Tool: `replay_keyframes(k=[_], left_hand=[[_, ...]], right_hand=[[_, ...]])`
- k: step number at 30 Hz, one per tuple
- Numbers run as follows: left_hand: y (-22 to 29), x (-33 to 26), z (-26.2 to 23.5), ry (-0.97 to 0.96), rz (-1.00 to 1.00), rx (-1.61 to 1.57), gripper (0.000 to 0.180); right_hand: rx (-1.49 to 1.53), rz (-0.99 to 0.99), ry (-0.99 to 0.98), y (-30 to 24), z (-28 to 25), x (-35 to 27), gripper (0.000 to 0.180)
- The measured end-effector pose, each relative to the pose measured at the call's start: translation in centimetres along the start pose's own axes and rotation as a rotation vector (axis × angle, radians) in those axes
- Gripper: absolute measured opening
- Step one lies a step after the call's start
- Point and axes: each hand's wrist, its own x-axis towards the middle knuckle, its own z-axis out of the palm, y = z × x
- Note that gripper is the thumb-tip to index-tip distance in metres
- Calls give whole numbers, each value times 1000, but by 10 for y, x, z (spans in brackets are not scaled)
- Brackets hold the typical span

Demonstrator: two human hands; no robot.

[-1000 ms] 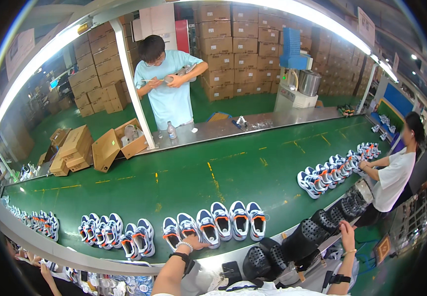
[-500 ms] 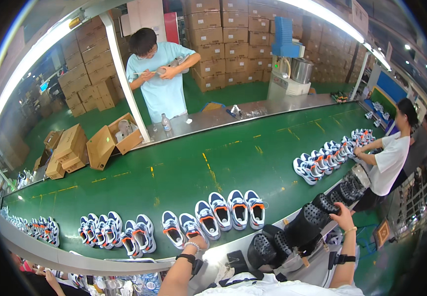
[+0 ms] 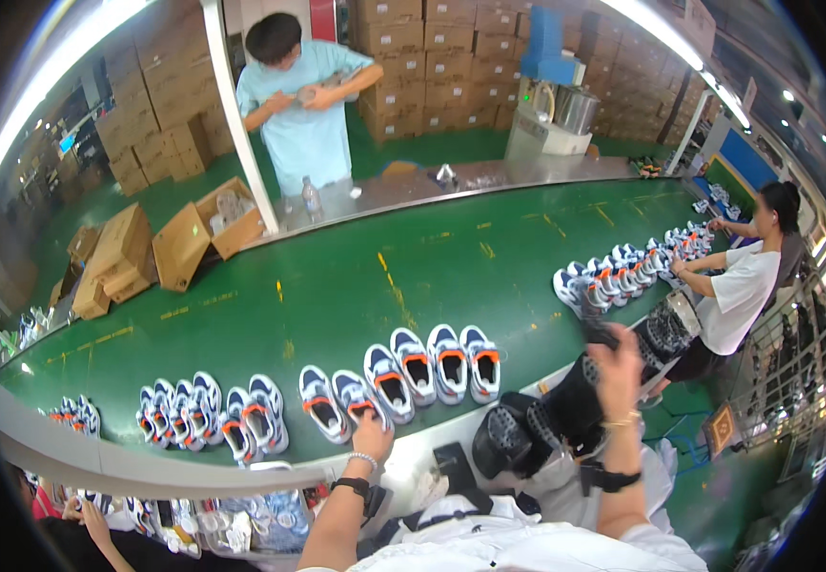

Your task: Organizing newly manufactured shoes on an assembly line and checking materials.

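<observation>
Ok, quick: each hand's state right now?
Left hand: on a white and blue sneaker; grip cannot be told.
Right hand: raised, holding a dark object.

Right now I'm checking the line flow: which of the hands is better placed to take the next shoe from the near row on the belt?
Probably the left hand: it rests on a shoe in that row on the green belt. The right hand is raised off to the side, apparently gripping something dark.

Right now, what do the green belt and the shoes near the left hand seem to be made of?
The green belt looks like smooth rubber or plastic sheet: slight sheen, scuffed yellow marks. The shoes near the left hand look like white-and-blue fabric or synthetic leather with orange linings; the exact material is unclear.
</observation>
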Motion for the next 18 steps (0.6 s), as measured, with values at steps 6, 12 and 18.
replay_keyframes(k=[6,12,18], left_hand=[[18,-35,-35,244,-62,200,45],[-28,-47,-10,251,-65,260,35],[-31,-39,-9,320,-11,221,24]], right_hand=[[-282,-235,-887,-23,206,-106,39],[-271,-465,-966,-5,332,-184,37],[-623,-617,-923,0,383,-202,13]])
